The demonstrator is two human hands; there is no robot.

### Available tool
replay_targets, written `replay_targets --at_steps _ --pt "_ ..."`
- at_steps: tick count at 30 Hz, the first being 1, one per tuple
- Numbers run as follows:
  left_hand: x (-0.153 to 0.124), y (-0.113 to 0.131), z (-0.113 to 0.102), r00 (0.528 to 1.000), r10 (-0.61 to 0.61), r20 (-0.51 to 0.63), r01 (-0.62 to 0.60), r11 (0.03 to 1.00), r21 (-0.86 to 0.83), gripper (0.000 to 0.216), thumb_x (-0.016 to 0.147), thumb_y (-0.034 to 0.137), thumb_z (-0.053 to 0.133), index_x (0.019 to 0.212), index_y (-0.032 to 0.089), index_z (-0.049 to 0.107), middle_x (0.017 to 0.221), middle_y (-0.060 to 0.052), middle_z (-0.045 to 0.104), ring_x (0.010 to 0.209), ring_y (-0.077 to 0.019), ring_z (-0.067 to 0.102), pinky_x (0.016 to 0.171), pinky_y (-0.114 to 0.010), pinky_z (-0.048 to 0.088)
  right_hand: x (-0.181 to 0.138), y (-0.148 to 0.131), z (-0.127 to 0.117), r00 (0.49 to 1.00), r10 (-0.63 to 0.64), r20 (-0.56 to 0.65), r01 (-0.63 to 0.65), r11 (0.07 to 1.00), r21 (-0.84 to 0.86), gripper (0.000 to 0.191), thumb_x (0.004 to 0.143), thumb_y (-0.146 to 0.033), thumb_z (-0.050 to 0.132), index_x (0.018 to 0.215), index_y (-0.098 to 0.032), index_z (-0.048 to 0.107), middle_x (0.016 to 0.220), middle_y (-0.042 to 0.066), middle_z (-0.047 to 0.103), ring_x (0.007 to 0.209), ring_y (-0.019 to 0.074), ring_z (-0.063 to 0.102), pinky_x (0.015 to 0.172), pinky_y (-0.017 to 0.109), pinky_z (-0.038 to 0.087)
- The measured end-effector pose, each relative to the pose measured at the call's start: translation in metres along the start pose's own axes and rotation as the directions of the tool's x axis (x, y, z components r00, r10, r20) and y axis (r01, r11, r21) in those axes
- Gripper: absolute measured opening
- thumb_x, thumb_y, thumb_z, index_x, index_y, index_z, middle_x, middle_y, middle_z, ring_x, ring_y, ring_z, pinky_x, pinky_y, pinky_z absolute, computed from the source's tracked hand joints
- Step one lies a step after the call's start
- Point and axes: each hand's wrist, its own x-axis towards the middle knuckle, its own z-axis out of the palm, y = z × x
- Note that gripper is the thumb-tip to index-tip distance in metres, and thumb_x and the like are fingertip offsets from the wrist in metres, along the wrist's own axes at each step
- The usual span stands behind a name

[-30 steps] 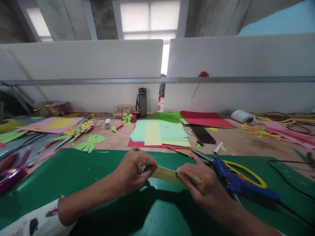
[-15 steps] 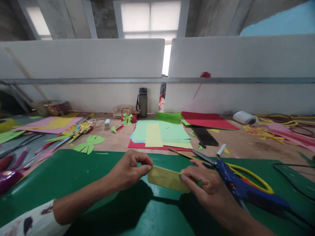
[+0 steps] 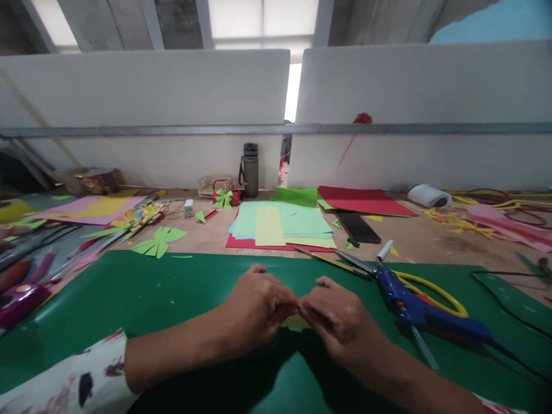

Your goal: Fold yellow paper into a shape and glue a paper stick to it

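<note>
My left hand (image 3: 257, 307) and my right hand (image 3: 338, 319) meet fingertip to fingertip over the green cutting mat (image 3: 142, 293). Both are closed in a pinch on a small yellow paper strip (image 3: 292, 322), which is mostly hidden under the fingers; only a sliver shows below them. A blue glue gun (image 3: 425, 315) lies just right of my right hand, across yellow-handled scissors (image 3: 357, 263).
A stack of coloured paper sheets (image 3: 280, 227) lies beyond the mat, with a black phone (image 3: 357, 227), a marker (image 3: 383, 250), a grey bottle (image 3: 250, 169) and red sheets (image 3: 366, 201) behind. Green paper bows (image 3: 158, 241) and scraps sit at left. White partitions close off the back.
My hands have come together, bringing the two ends of the yellow strip toward each other so that it is now almost hidden. The view tilted slightly downward.
</note>
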Motion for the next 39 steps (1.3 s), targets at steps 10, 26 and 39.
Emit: replay_targets --at_steps 10,26,39 --pt "-0.006 -0.016 -0.018 0.996 -0.054 -0.066 0.055 0.998 0.006 0.017 0.080 0.011 0.047 0.069 0.016 0.059 0.067 -0.001 0.064 0.065 -0.0135 0.055 0.075 -0.029 0.033 0.005 -0.003 -0.017 0.987 0.160 0.014 -0.160 0.985 0.061 0.030 0.090 -0.018 0.042 0.061 -0.019 0.050 0.056 -0.003 0.050 0.056 0.0112 0.047 0.062 0.026 0.036" --pt "-0.010 -0.034 -0.023 0.935 -0.355 0.008 0.247 0.636 -0.731 0.045 0.085 0.049 0.046 0.115 0.016 0.052 0.098 -0.007 0.063 0.093 -0.0199 0.058 0.082 -0.032 0.043 0.006 0.011 -0.016 0.901 0.434 0.026 -0.419 0.853 0.311 0.027 0.086 -0.027 0.045 0.063 -0.018 0.056 0.060 -0.002 0.056 0.058 0.0120 0.051 0.053 0.023 0.038" --pt "-0.006 -0.026 0.009 0.792 -0.577 0.199 0.315 0.107 -0.943 0.030 0.074 0.038 0.066 0.087 0.012 0.060 0.070 -0.004 0.064 0.056 -0.0140 0.059 0.041 -0.021 0.047 0.001 0.010 -0.010 0.915 0.398 0.067 -0.355 0.715 0.603 0.051 0.072 -0.021 0.063 0.121 -0.021 0.048 0.114 0.008 0.059 0.094 0.0192 0.060 0.080 0.033 0.050"
